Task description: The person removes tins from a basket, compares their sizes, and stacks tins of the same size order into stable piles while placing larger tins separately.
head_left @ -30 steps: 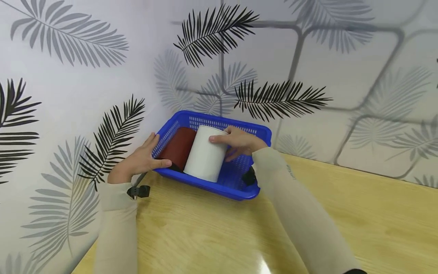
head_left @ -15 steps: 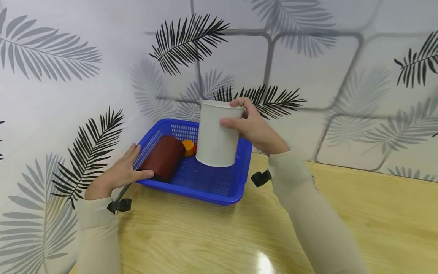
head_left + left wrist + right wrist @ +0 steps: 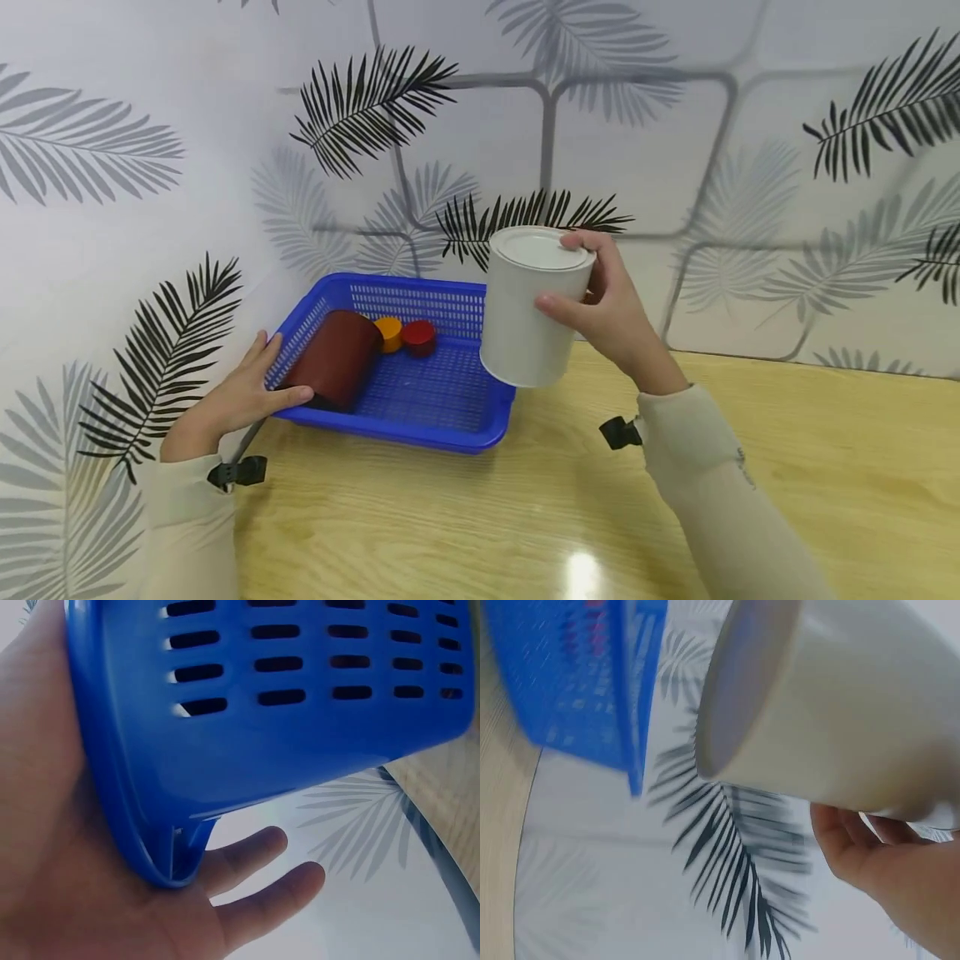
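Observation:
My right hand (image 3: 622, 312) grips a white can (image 3: 525, 325) near its top, thumb on the near side and fingers by the lid. The can hangs over the right end of a blue plastic basket (image 3: 390, 429), tilted a little. In the right wrist view, the can (image 3: 840, 712) shows its bottom end pointing at the basket. My left hand (image 3: 232, 404) rests against the basket's left front corner, thumb lying over the front rim. The left wrist view shows two straight fingers (image 3: 277, 900) reaching out past the rim.
Inside the basket a dark red cylinder (image 3: 341, 354) lies on its side at the left. Behind it sit a small orange round piece (image 3: 389, 334) and a small red one (image 3: 419, 338). A leaf-patterned wall (image 3: 480, 125) stands behind the wooden table (image 3: 420, 517).
The white can has been lifted out of the basket and carried right in my right hand. That uncovered the orange and red pieces. My left hand stays at the basket's corner.

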Demonstrator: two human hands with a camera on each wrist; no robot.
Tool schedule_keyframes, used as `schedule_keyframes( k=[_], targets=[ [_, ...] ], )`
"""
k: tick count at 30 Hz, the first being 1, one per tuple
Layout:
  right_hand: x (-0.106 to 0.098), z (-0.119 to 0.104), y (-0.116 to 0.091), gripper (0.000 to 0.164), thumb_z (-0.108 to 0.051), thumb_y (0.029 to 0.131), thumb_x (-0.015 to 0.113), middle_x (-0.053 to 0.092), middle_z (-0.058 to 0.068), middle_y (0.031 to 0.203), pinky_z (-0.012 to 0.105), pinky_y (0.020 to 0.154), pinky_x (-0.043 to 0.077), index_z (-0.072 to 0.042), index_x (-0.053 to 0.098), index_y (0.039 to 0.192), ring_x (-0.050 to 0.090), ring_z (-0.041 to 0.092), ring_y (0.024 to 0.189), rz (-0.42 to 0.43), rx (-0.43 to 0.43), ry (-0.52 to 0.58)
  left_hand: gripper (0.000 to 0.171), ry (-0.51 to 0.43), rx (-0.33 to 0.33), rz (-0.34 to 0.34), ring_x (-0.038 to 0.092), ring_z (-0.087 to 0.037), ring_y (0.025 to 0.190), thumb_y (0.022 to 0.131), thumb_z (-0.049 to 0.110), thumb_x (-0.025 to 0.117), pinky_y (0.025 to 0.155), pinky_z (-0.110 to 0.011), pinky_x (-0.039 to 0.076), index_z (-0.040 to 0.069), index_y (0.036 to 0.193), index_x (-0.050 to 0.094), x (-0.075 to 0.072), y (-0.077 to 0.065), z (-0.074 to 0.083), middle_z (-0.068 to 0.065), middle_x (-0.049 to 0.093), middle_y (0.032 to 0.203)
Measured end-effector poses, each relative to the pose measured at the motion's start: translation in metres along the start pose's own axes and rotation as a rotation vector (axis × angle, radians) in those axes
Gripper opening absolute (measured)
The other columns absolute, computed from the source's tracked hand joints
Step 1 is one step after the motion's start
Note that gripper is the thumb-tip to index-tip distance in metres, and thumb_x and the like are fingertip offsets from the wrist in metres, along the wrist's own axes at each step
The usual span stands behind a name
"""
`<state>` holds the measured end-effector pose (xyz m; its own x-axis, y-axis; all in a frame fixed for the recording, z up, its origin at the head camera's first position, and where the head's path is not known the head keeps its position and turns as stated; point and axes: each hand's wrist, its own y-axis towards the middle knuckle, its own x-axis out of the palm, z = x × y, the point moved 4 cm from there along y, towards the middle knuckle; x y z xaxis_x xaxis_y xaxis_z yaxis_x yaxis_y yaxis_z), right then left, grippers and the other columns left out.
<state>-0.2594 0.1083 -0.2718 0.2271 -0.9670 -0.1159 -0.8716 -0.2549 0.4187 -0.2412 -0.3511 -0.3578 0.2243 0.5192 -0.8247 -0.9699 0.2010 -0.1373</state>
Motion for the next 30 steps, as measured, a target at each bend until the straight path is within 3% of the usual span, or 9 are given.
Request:
schedule_keyframes(
  k=[5,13,20,30],
  targets=[
    [-0.02,0.009,-0.026,0.071,-0.002,0.083,0.079,0.048,0.011,0.134,0.042,0.09,0.051,-0.008,0.037,0.139,0.056,0.03,0.11,0.083,-0.054,-0.105,0.115,-0.022,0.008,0.008,-0.008,-0.057,0.144,0.093,0.051,0.069,0.107,-0.076,0.01,0.0,0.159,-0.011,0.006,-0.006,-0.006,-0.028,-0.023,0.161],
    [-0.07,0.021,-0.077,0.074,0.004,0.082,0.08,0.044,0.009,0.136,0.027,0.089,0.046,-0.006,0.037,0.142,0.054,0.024,0.11,0.177,-0.023,-0.261,0.112,0.015,0.022,0.004,-0.003,-0.061,0.143,0.094,0.051,0.067,0.105,-0.078,0.014,0.008,0.161,-0.011,0.009,-0.005,-0.003,-0.027,-0.022,0.161],
    [-0.115,0.032,-0.109,0.075,0.003,0.083,0.08,0.043,0.008,0.137,0.019,0.084,0.045,-0.007,0.037,0.144,0.054,0.019,0.105,0.24,0.033,-0.388,0.109,0.038,0.042,0.002,-0.001,-0.059,0.144,0.096,0.049,0.065,0.104,-0.078,0.014,0.004,0.16,-0.01,0.005,-0.005,-0.007,-0.03,-0.015,0.162],
    [-0.168,0.047,-0.141,0.074,-0.015,0.085,0.084,0.043,0.017,0.139,0.012,0.08,0.042,-0.013,0.036,0.14,0.052,0.01,0.106,0.303,0.196,-0.554,0.108,0.005,0.063,0.0,-0.008,-0.059,0.144,0.097,0.047,0.065,0.103,-0.08,0.012,0.003,0.159,-0.011,0.002,-0.002,-0.015,-0.024,-0.025,0.161]
  ],
)
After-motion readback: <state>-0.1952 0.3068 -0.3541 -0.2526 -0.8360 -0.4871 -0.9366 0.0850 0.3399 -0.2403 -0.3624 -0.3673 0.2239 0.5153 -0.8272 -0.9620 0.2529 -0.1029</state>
